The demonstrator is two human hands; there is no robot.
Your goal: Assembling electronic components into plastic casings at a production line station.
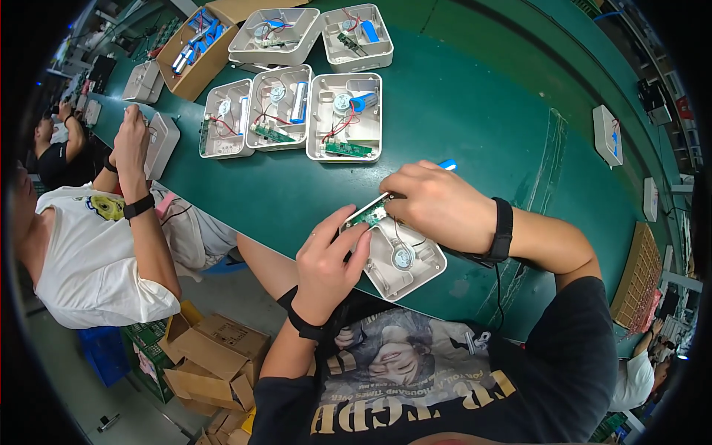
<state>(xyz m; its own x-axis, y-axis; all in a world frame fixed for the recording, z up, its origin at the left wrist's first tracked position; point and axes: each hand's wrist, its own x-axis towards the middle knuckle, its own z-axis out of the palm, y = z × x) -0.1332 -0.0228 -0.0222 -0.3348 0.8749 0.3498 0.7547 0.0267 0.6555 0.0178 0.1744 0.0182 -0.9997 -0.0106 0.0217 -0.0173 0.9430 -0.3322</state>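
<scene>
In front of me a white plastic housing [385, 275] lies open side up near the table edge. Inside it sit a round silver speaker [403, 256] and thin wires. A green circuit board [370, 215] rests along its far left wall. My left hand [326, 259] is closed on that corner, its fingers at the rim and its thumb beside the board. My right hand [436, 208] is bent over the far side, fingertips pinched at the board's other end and partly hidden. The blue tip of a battery cell [448, 165] shows beyond my right knuckles; its rest is hidden.
Several open housings [345, 80] with boards, speakers and blue cells stand at the far side of the green table [475, 96]. A cardboard box [194, 74] holds more blue cells. At left, a co-worker's hand [132, 141] is by another housing. Cartons [222, 345] stand on the floor.
</scene>
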